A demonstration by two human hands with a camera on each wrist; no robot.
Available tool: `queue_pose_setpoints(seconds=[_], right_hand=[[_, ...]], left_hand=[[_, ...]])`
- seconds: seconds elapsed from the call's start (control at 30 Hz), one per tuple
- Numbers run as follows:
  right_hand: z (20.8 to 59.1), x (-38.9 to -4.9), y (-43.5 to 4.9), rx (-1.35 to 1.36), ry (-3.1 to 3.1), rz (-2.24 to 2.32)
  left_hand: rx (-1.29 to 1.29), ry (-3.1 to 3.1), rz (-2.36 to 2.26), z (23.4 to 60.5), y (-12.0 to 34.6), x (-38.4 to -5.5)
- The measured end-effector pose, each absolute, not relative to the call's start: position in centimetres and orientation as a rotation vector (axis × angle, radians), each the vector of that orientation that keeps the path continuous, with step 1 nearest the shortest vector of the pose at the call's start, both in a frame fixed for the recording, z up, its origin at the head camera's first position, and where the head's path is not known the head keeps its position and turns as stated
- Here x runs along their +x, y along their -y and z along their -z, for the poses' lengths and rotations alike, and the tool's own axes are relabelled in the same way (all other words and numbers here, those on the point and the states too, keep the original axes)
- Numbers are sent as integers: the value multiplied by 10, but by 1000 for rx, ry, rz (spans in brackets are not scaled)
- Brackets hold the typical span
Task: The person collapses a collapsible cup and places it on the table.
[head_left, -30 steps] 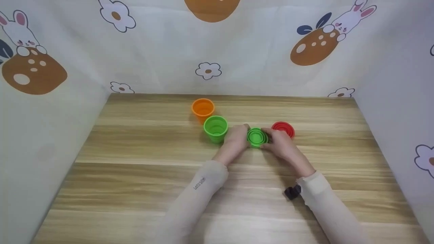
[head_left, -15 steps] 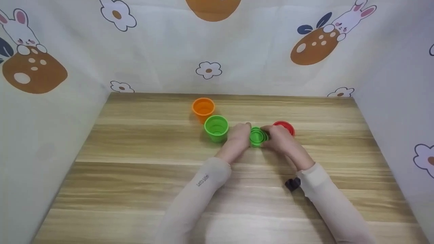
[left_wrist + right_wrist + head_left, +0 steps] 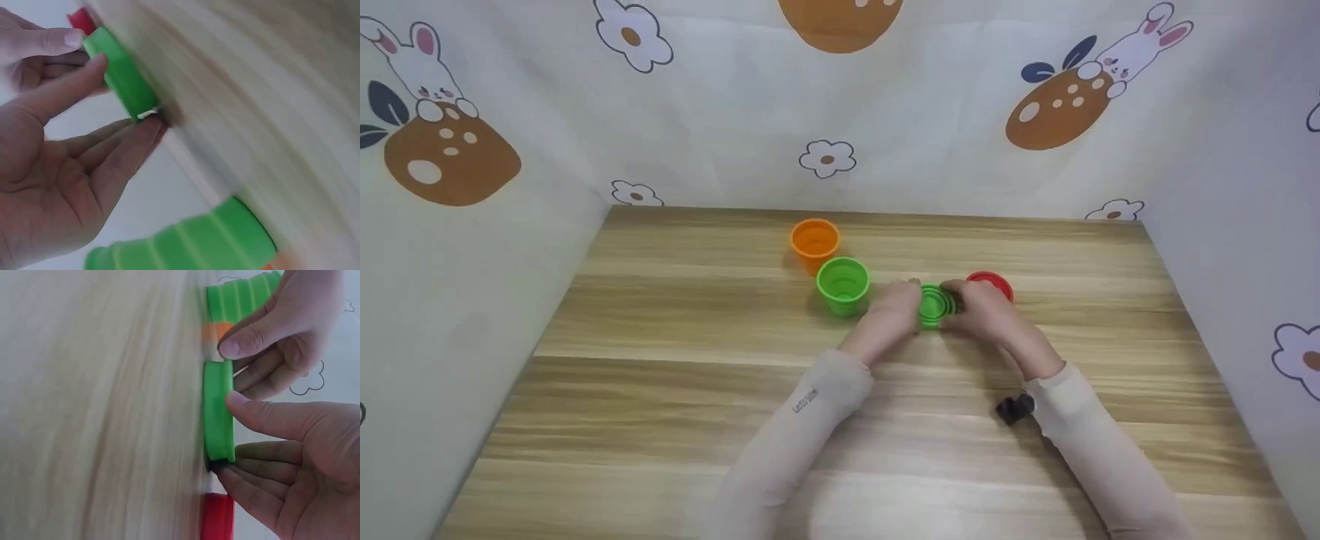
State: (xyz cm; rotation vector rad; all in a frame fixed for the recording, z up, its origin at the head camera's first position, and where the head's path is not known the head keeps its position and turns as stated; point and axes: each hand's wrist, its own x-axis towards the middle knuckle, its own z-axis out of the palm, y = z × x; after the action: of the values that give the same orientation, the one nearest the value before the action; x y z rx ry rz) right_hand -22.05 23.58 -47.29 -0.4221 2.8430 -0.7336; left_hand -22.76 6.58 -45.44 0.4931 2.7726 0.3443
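Green rim between thumb and fingers: the left hand [image 3: 891, 309] and the right hand [image 3: 982, 309] both grip the flattened cup [image 3: 932, 305], one from each side, low at the bench [image 3: 675, 420]. From the head camera its inside reads as rings nested one within another. Just beyond the right hand lies the red cup [image 3: 992, 283], partly hidden by that hand. Just beside the left hand stands the tall green cup [image 3: 843, 281], upright, stepped rings running down to its floor. Behind it is the orange cup [image 3: 814, 240], also upright and open at the top; I cannot tell whether the two touch.

The wrist views add what the head view lacks. The right one shows the flattened cup edge-on, a shallow band, with a dark patch [image 3: 219, 464] under its near end, and the red cup similarly low. The left one shows a small white patch [image 3: 148, 114] at the left fingertips, plus the tall green cup's ribbed outer wall.
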Motion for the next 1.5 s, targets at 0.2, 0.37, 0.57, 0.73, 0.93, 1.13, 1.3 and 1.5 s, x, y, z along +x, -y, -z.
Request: queue_pose_setpoints(seconds=[0.2,0.37,0.57,0.73,0.93,1.13,1.3,1.5], right_hand=[[465,-221,-236,-400,-2804,794],[448,-227,-234,-400,-2731,945],[441,-234,-228,-432,-2653,1115],[442,-236,-219,-437,-2618,1193],[444,-237,-208,-444,-2579,1298],[448,-240,-196,-469,-2528,1369],[451,-240,-183,-508,-2503,1420],[456,-239,-167,-558,-2467,1477]], left_hand=[[494,-2701,-484,438,-63,-224],[567,-2710,-612,412,-49,-223],[624,-2717,-824,391,-13,-222],[544,-2759,-978,387,18,-225],[432,-2831,-1135,392,50,-226],[343,-2819,-1326,404,71,-221],[308,-2746,-1463,417,83,-218],[293,-2678,-1543,430,87,-215]])
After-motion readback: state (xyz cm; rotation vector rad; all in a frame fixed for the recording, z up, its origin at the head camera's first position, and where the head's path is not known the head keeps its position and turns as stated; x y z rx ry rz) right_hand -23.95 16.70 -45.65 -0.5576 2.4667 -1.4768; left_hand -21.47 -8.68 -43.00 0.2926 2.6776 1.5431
